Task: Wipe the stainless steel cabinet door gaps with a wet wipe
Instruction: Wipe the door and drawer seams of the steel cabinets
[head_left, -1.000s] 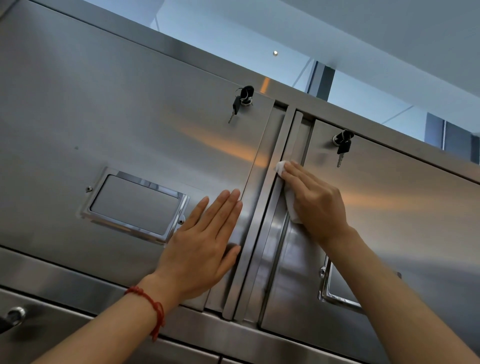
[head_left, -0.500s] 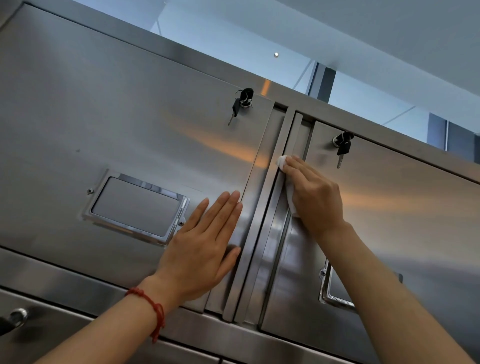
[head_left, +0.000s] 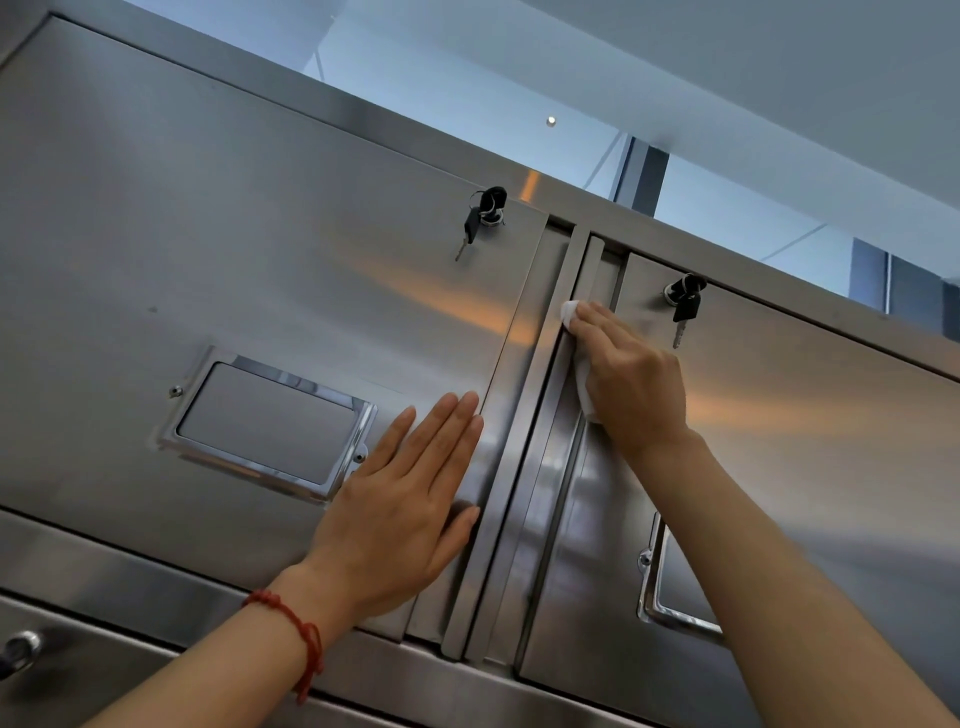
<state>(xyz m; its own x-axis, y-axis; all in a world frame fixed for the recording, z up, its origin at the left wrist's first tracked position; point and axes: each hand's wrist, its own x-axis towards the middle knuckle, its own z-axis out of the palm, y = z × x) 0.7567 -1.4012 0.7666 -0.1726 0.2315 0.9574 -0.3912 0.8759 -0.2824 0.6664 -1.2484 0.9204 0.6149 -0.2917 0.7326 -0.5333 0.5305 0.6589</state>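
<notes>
Two stainless steel cabinet doors fill the view, the left door (head_left: 234, 244) and the right door (head_left: 810, 410), with a vertical gap (head_left: 550, 415) and steel strips between them. My right hand (head_left: 628, 379) presses a white wet wipe (head_left: 570, 313) with straight fingers against the strip at the right door's left edge, in the upper part of the gap. Most of the wipe is hidden under the hand. My left hand (head_left: 410, 504) lies flat on the left door near its right edge, fingers straight, holding nothing.
Keys hang in the left door's lock (head_left: 485, 210) and the right door's lock (head_left: 685, 299). A chrome label frame (head_left: 270, 421) sits on the left door; another (head_left: 675, 587) shows partly behind my right forearm. A lower cabinet's lock (head_left: 21, 647) is at bottom left. Ceiling shows above.
My right hand has slid the wipe a little further up along the gap. My left hand has stayed flat on the left door.
</notes>
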